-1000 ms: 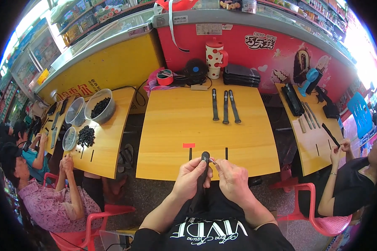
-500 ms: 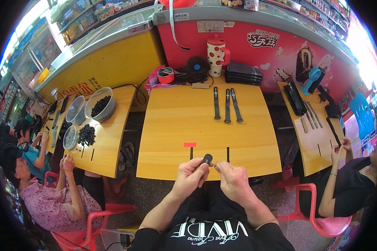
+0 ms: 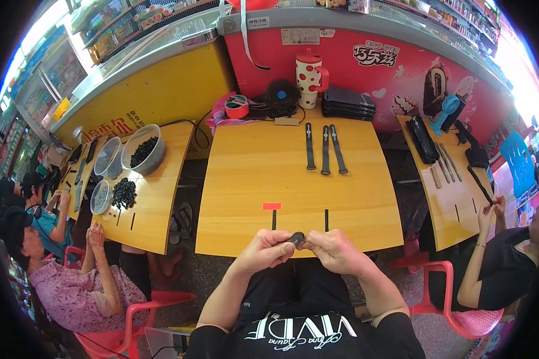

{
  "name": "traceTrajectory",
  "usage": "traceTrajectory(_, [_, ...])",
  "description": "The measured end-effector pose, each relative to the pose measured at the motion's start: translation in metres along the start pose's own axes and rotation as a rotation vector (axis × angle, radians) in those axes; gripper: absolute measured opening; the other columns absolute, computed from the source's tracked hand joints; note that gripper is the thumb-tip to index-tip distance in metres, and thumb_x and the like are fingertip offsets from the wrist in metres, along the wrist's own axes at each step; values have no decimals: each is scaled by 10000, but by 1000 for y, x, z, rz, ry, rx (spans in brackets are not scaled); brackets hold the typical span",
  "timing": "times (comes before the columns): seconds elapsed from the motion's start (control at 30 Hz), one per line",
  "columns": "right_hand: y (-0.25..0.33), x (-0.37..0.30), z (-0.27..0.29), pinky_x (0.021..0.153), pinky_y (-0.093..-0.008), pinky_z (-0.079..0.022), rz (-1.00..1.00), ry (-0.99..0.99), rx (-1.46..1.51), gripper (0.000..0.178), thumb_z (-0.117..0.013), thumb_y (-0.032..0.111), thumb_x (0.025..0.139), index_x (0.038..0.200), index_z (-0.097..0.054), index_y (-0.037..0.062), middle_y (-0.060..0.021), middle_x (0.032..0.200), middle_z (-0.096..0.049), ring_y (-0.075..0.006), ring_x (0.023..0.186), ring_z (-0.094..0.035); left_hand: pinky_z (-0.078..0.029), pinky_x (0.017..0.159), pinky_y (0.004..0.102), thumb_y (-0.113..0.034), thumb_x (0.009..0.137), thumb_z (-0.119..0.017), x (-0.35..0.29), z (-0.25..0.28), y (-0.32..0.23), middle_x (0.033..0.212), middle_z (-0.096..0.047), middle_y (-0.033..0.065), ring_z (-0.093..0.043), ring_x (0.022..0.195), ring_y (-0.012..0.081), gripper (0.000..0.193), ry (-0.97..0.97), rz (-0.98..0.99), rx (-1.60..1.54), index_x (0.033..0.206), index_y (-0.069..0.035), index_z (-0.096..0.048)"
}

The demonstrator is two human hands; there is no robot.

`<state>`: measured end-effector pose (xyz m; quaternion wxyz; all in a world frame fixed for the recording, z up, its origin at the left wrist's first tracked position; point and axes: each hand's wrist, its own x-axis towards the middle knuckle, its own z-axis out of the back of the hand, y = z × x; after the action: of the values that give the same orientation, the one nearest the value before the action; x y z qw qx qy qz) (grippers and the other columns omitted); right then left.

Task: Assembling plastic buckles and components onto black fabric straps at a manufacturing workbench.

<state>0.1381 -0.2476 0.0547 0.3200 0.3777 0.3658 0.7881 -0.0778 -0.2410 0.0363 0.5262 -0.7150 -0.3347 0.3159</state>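
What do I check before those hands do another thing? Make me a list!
1. Left hand grips the black piece: ok, fingers and thumb pinch it.
2. Right hand holds something: cannot tell; its fingers are closed beside the piece and hide what is between them.
3. Straps out of the way: ok, all three lie farther up the table, apart from both hands.
4. Cup upright: ok, standing at the far edge.
5. Stack off the straps: ok, it sits behind them.
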Motion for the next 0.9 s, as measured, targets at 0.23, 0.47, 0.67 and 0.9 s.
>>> traceTrajectory(0.23, [0,-1,6,536,-414,-468,-133,191,-275,69,-590,45,872,832,-559,-2,-205,701,-625,-372,651,-629,-435,497,328,-148,915,-599,4,5,2,646,-603,117,-567,541,208,172,-55,-135,720,939,16,-645])
traceTrajectory(0.47, [-3,0,-2,539,-467,-458,-170,183,-493,134,-564,105,876,807,-554,-10,-204,637,-595,-387,618,-609,-467,543,458,-112,860,-610,3,-26,-2,705,-612,201,-602,639,404,106,-308,-139,1311,856,-8,-595])
traceTrajectory(0.67, [5,2,-28,530,-461,-463,-246,-29,-527,188,-567,147,905,806,-552,-12,-198,653,-601,-384,606,-609,-482,479,388,-135,871,-600,13,-38,26,689,-600,131,-632,573,311,104,-650,-363,1417,847,-35,-584])
traceTrajectory(0.9, [0,5,-31,564,-460,-479,-352,8,-545,223,-578,195,898,828,-577,-16,-215,711,-627,-382,639,-626,-486,482,379,-127,855,-607,14,-34,30,699,-604,119,-633,576,305,87,-677,-323,1447,848,-41,-594])
